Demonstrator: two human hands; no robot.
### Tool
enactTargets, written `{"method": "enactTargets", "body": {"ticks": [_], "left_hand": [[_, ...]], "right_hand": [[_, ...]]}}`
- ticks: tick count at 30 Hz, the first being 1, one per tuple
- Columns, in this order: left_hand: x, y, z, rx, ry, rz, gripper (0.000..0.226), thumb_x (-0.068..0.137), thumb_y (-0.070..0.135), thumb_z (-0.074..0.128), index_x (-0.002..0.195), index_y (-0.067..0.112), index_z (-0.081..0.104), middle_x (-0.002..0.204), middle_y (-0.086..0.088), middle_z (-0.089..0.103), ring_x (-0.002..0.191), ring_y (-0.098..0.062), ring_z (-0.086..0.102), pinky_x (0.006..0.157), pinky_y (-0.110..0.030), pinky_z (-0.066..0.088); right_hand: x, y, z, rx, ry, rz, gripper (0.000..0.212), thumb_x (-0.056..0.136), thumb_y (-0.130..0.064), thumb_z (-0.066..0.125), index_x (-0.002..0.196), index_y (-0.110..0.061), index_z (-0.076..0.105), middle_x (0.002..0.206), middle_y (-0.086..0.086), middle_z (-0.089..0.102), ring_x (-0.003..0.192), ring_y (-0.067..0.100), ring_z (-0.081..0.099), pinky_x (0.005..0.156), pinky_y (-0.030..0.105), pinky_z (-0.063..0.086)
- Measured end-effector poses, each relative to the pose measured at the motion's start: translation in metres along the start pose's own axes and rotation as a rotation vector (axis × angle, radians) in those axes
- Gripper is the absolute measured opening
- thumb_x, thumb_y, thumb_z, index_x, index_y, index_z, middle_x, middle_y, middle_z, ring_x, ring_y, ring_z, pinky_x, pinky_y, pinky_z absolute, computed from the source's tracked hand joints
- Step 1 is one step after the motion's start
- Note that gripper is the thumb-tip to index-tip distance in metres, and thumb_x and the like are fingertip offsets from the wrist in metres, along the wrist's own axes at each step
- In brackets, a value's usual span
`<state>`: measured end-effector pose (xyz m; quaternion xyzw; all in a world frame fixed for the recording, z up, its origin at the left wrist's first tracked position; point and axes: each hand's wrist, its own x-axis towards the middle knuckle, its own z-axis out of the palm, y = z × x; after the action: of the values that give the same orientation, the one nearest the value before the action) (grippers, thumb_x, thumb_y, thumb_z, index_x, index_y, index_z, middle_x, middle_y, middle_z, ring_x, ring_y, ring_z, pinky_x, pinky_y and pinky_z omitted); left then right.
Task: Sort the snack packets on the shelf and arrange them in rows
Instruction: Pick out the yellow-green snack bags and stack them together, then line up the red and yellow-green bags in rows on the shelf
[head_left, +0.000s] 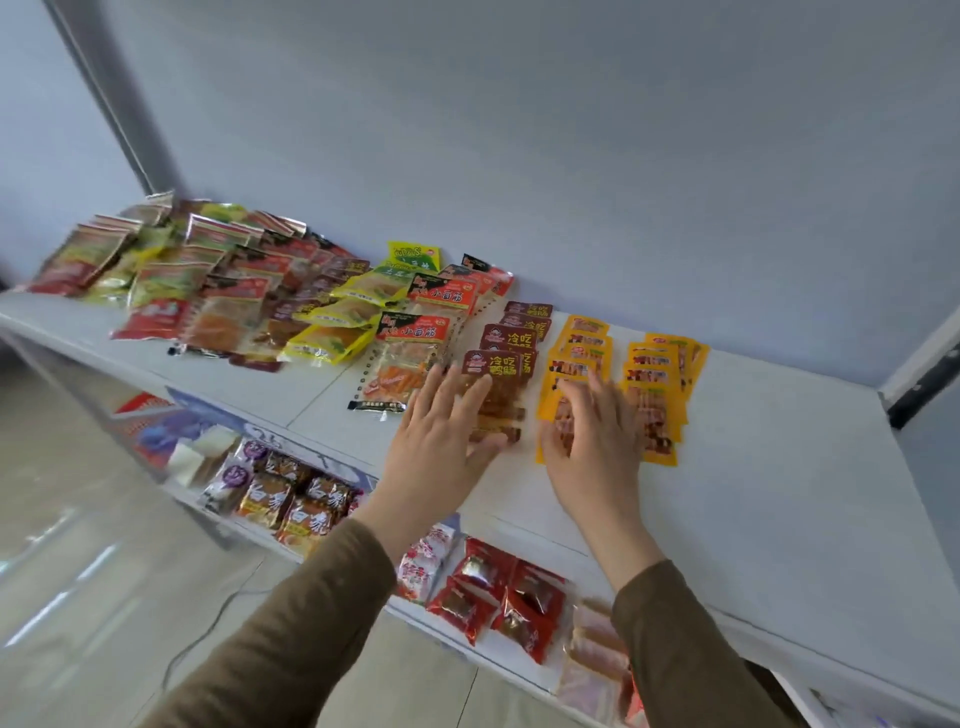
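By the look of the white shelf board (753, 467), the sorting was partly done: beside the dark-brown row of flat foil packets (511, 343), taken as landmark, two neat orange-yellow rows (654, 374) lay just to its right, while to its left ran red-and-clear and yellow rows, and farther left a glossy red, green and silver heap (171, 260) seemingly waited unsorted. The left hand (441, 441) lay flat, fingers straight, on the brown row's nearest packet; the right hand (592, 436) rested spread on the nearest orange-yellow packet, grasping nothing.
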<state>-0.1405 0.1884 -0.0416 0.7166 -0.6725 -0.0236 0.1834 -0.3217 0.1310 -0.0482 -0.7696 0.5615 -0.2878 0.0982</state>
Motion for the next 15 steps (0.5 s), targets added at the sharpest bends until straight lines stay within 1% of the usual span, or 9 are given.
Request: {"method": "enactTargets", "body": {"ticks": [2, 4, 7, 10, 12, 15], "left_hand": [[-0.009, -0.031, -0.013, -0.024, 0.04, -0.049, 0.071, 0.102, 0.063, 0.037, 0.163, 0.035, 0.014, 0.173, 0.002, 0.0, 0.159, -0.022, -0.01, 0.126, -0.039, -0.004], [-0.019, -0.065, -0.026, -0.048, 0.065, -0.094, 0.071, 0.101, 0.062, 0.04, 0.162, 0.036, 0.016, 0.173, 0.001, 0.004, 0.159, -0.022, -0.008, 0.127, -0.041, 0.002], [-0.033, -0.121, -0.045, -0.047, 0.08, -0.145, 0.072, 0.1, 0.062, 0.041, 0.162, 0.031, 0.019, 0.173, 0.0, 0.007, 0.159, -0.021, -0.005, 0.128, -0.044, 0.008], [-0.049, -0.18, -0.067, -0.029, 0.107, -0.165, 0.073, 0.099, 0.06, 0.047, 0.161, 0.03, 0.022, 0.172, 0.001, 0.011, 0.159, -0.019, -0.002, 0.127, -0.041, 0.008], [-0.06, -0.22, -0.083, -0.022, 0.124, -0.188, 0.072, 0.099, 0.056, 0.051, 0.161, 0.028, 0.026, 0.172, 0.002, 0.014, 0.159, -0.02, 0.002, 0.126, -0.039, 0.008], [-0.075, -0.273, -0.105, -0.033, 0.108, -0.231, 0.071, 0.1, 0.053, 0.054, 0.16, 0.026, 0.028, 0.172, 0.001, 0.015, 0.159, -0.021, 0.004, 0.126, -0.041, 0.011]], "right_hand": [[0.0, -0.032, 0.011, -0.011, -0.044, -0.061, 0.045, 0.1, -0.04, 0.054, 0.143, -0.028, 0.049, 0.162, 0.0, 0.032, 0.152, 0.025, 0.019, 0.121, 0.058, 0.019], [0.0, -0.066, 0.025, -0.007, -0.071, -0.108, 0.044, 0.1, -0.04, 0.053, 0.143, -0.031, 0.05, 0.162, -0.003, 0.032, 0.152, 0.024, 0.018, 0.121, 0.058, 0.018], [-0.001, -0.12, 0.053, 0.002, -0.094, -0.17, 0.041, 0.1, -0.039, 0.052, 0.14, -0.031, 0.052, 0.16, -0.004, 0.035, 0.15, 0.024, 0.022, 0.121, 0.057, 0.019], [-0.005, -0.177, 0.082, 0.006, -0.093, -0.218, 0.037, 0.099, -0.038, 0.053, 0.135, -0.028, 0.055, 0.157, -0.003, 0.039, 0.147, 0.024, 0.026, 0.118, 0.051, 0.024], [-0.008, -0.213, 0.103, 0.006, -0.096, -0.241, 0.039, 0.099, -0.038, 0.052, 0.136, -0.026, 0.056, 0.155, -0.003, 0.041, 0.145, 0.023, 0.027, 0.118, 0.047, 0.022], [-0.012, -0.262, 0.129, 0.02, -0.115, -0.255, 0.04, 0.1, -0.038, 0.052, 0.137, -0.026, 0.055, 0.152, -0.004, 0.044, 0.142, 0.022, 0.029, 0.116, 0.046, 0.028]]}}
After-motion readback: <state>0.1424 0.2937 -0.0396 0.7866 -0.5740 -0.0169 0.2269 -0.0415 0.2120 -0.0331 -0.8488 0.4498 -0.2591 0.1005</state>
